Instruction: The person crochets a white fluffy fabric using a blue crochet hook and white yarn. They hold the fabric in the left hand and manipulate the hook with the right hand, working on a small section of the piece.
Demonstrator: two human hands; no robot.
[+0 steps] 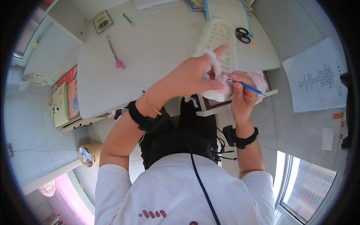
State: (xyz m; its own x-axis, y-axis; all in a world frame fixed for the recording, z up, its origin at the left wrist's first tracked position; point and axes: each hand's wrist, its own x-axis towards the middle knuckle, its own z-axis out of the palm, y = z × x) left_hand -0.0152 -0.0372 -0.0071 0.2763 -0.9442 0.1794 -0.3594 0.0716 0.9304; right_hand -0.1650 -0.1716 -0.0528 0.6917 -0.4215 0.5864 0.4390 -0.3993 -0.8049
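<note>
My left hand (201,74) holds fluffy pale pink yarn (215,62), which loops over the raised index finger. Between thumb and fingers it pinches a fuzzy pink worked piece (225,81). In my right hand (244,91) is a crochet hook (251,87) with a blue handle, its tip at the fuzzy piece. Under both hands lies a cream slipper sole (216,35) with round dimples, its near end reaching over the table edge. More pink fluff (258,80) shows behind my right hand. My left fingers hide part of the stitches.
Black-handled scissors (243,35) lie right of the sole, by a blue-edged paper (229,12). On the white table (140,56) are a green pencil (128,19), a boxed item (103,22) and a pink-ended strap (119,64). An open drawer (209,113) juts out below the tabletop.
</note>
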